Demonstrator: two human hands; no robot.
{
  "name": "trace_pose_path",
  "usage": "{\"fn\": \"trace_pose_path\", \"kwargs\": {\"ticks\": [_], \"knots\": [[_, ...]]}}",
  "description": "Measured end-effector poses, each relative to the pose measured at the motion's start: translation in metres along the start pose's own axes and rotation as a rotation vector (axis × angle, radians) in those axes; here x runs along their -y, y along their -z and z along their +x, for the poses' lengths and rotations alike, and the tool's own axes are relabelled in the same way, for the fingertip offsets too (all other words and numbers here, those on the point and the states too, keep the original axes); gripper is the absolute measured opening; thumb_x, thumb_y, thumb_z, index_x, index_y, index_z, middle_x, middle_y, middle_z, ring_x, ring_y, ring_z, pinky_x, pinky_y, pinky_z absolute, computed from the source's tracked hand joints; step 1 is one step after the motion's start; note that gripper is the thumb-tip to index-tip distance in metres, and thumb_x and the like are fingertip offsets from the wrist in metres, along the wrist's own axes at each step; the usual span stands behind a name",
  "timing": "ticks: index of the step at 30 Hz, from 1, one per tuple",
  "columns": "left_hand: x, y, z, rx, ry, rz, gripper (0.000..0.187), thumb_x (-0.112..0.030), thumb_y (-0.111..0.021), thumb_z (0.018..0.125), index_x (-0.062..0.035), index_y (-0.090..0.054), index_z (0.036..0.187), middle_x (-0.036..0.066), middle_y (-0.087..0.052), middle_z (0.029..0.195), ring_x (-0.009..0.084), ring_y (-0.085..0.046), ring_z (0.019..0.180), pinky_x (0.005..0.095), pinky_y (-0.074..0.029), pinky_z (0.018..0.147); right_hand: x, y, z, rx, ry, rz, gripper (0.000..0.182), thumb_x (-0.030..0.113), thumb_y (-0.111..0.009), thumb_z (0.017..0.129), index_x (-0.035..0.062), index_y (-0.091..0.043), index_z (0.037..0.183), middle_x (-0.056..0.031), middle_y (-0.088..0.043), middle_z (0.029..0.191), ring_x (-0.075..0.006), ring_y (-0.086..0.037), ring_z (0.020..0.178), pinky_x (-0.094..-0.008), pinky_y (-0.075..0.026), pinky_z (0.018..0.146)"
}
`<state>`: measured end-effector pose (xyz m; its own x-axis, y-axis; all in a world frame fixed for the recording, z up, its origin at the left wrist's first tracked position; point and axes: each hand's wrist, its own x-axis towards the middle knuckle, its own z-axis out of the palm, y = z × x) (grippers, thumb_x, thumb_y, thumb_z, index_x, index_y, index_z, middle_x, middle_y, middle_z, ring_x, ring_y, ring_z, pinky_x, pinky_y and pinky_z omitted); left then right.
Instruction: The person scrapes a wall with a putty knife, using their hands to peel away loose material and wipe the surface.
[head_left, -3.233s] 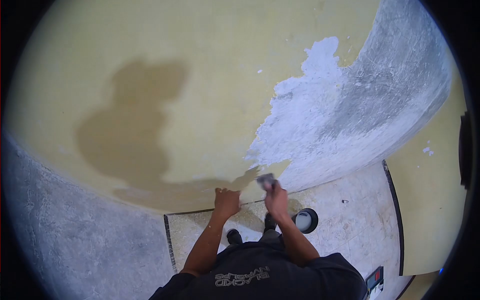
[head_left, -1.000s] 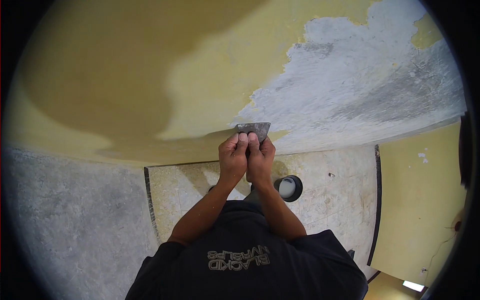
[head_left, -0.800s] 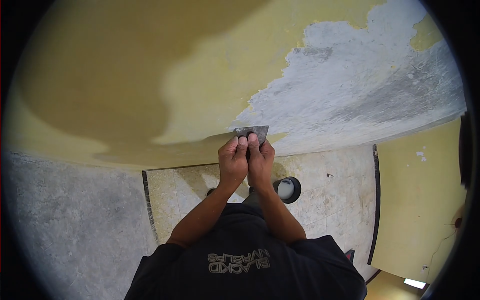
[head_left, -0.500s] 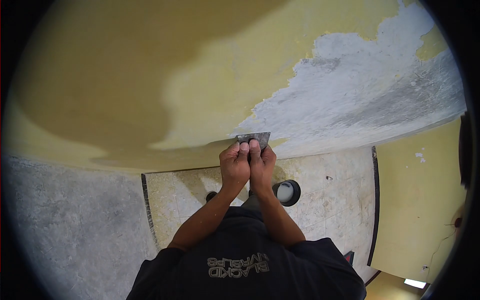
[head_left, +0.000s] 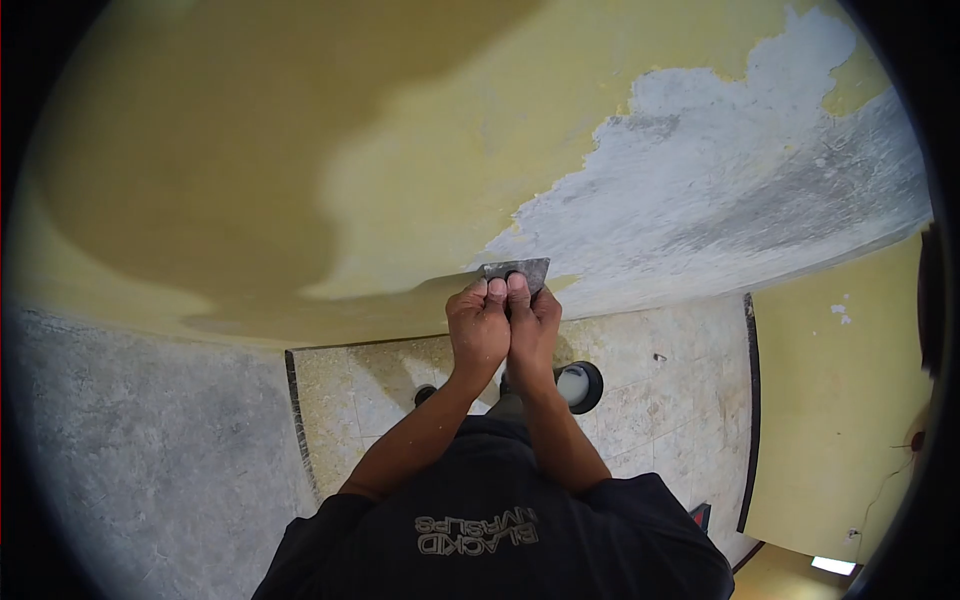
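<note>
- Gripping one scraper (head_left: 530, 270) with both hands, left hand (head_left: 478, 330) and right hand (head_left: 533, 325) side by side.
- Both closed on the tool, with fingers mostly out of sight behind it.
- Resting both thumbs (head_left: 517, 284) next to each other on the near face of the scraper.
- Holding it in front of the torso, near mid-view, with the wide edge pointing away from the body.
- Positioned at the yellow wall (head_left: 430, 150), by the lower end of the ragged white patch (head_left: 640, 190). Can't tell from this angle whether in contact along the edge.
- Stretching both arms forward, out of a dark lettered shirt (head_left: 480, 490).
- Casting a large shadow (head_left: 190, 200) across the wall on the left, with a narrow tail reaching the scraper.
- Below, on the stained pale floor (head_left: 640, 400): a dark bucket (head_left: 597, 388) with whitish contents, just beside the right forearm. Can't tell what kind.
- Also on the floor: one dark shoe (head_left: 425, 394) left of the left forearm, and a tiny object (head_left: 660, 357) right of the bucket, too small to identify.
</note>
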<state>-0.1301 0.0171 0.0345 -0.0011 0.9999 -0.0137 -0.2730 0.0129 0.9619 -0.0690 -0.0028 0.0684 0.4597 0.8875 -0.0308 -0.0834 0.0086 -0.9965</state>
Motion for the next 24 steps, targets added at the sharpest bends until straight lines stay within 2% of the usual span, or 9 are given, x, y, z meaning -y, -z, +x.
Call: {"fn": "trace_pose_path", "kwargs": {"ticks": [4, 6, 7, 9, 10, 12, 15, 22, 24], "knots": [[-0.010, -0.007, -0.001, -0.008, 0.013, -0.045, 0.027, -0.012, -0.053, 0.096, 0.0041, -0.061, 0.076, -0.001, -0.058, 0.070, 0.0065, -0.046, 0.064, 0.0245, -0.041, 0.058, 0.001, 0.005, 0.002, 0.027, 0.027, -0.088, 0.030, 0.026, -0.055, 0.096, -0.0005, -0.058, 0.082, 0.0005, -0.056, 0.072, -0.0066, -0.045, 0.068, -0.0249, -0.039, 0.058], [-0.020, -0.006, -0.003, -0.067, 0.002, 0.110, 0.028, -0.013, -0.053, 0.096, 0.0040, -0.060, 0.075, -0.001, -0.057, 0.069, 0.0063, -0.045, 0.064, 0.0245, -0.040, 0.057, 0.003, -0.004, -0.002, -0.017, -0.167, 0.199, 0.032, 0.027, -0.055, 0.095, -0.0012, -0.057, 0.081, 0.0002, -0.055, 0.070, -0.0072, -0.045, 0.067, -0.0259, -0.040, 0.057], [-0.021, -0.005, -0.005, -0.070, 0.003, 0.114, 0.028, -0.013, -0.053, 0.096, 0.0040, -0.060, 0.075, -0.001, -0.057, 0.069, 0.0063, -0.045, 0.064, 0.0245, -0.040, 0.057, 0.001, -0.004, -0.003, -0.015, -0.171, 0.201, 0.032, 0.027, -0.055, 0.095, -0.0012, -0.057, 0.081, 0.0002, -0.055, 0.070, -0.0072, -0.045, 0.067, -0.0259, -0.040, 0.057], [-0.024, -0.006, -0.005, -0.043, -0.007, 0.106, 0.029, -0.014, -0.052, 0.096, 0.0035, -0.060, 0.074, -0.002, -0.055, 0.067, 0.0061, -0.043, 0.063, 0.0246, -0.038, 0.057, -0.004, -0.001, 0.001, -0.003, -0.039, 0.076, 0.032, 0.027, -0.055, 0.095, -0.0022, -0.057, 0.081, 0.0000, -0.055, 0.070, -0.0078, -0.045, 0.067, -0.0266, -0.040, 0.058], [-0.021, -0.006, -0.005, -0.043, -0.009, 0.105, 0.029, -0.014, -0.052, 0.096, 0.0035, -0.060, 0.074, -0.002, -0.055, 0.067, 0.0061, -0.043, 0.063, 0.0246, -0.038, 0.057, -0.006, 0.001, 0.001, -0.002, -0.036, 0.077, 0.032, 0.027, -0.055, 0.095, -0.0022, -0.057, 0.081, 0.0000, -0.055, 0.070, -0.0078, -0.045, 0.067, -0.0266, -0.040, 0.058], [-0.009, -0.008, -0.005, -0.054, -0.039, 0.063, 0.024, -0.011, -0.053, 0.093, 0.0054, -0.058, 0.075, 0.007, -0.055, 0.059, 0.0115, -0.043, 0.058, 0.0298, -0.039, 0.056, -0.007, 0.006, 0.002, -0.007, 0.016, -0.049, 0.032, 0.026, -0.056, 0.094, -0.0028, -0.057, 0.081, -0.0009, -0.055, 0.069, -0.0083, -0.045, 0.066, -0.0274, -0.040, 0.057], [-0.003, -0.010, -0.005, -0.074, -0.031, 0.090, 0.024, -0.010, -0.052, 0.093, 0.0052, -0.057, 0.075, 0.005, -0.052, 0.059, 0.0107, -0.042, 0.059, 0.0297, -0.038, 0.055, -0.009, 0.011, 0.003, -0.013, 0.005, -0.146, 0.032, 0.026, -0.056, 0.094, -0.0026, -0.058, 0.081, -0.0014, -0.055, 0.068, -0.0086, -0.045, 0.065, -0.0279, -0.040, 0.056], [-0.004, -0.011, -0.002, -0.063, 0.001, 0.039, 0.024, -0.010, -0.052, 0.093, 0.0053, -0.057, 0.074, 0.005, -0.052, 0.059, 0.0101, -0.041, 0.058, 0.0300, -0.037, 0.055, -0.014, 0.009, 0.005, -0.026, 0.040, -0.091, 0.032, 0.026, -0.056, 0.094, -0.0027, -0.058, 0.080, -0.0014, -0.055, 0.067, -0.0089, -0.045, 0.064, -0.0283, -0.040, 0.056], [-0.011, -0.010, -0.004, -0.078, 0.030, 0.097, 0.026, -0.011, -0.053, 0.093, 0.0055, -0.057, 0.073, 0.003, -0.052, 0.059, 0.0101, -0.041, 0.058, 0.0298, -0.037, 0.054, -0.011, 0.005, 0.002, -0.030, -0.050, 0.044, 0.032, 0.027, -0.056, 0.094, -0.0027, -0.058, 0.080, -0.0011, -0.055, 0.067, -0.0086, -0.044, 0.064, -0.0277, -0.039, 0.056]]}}
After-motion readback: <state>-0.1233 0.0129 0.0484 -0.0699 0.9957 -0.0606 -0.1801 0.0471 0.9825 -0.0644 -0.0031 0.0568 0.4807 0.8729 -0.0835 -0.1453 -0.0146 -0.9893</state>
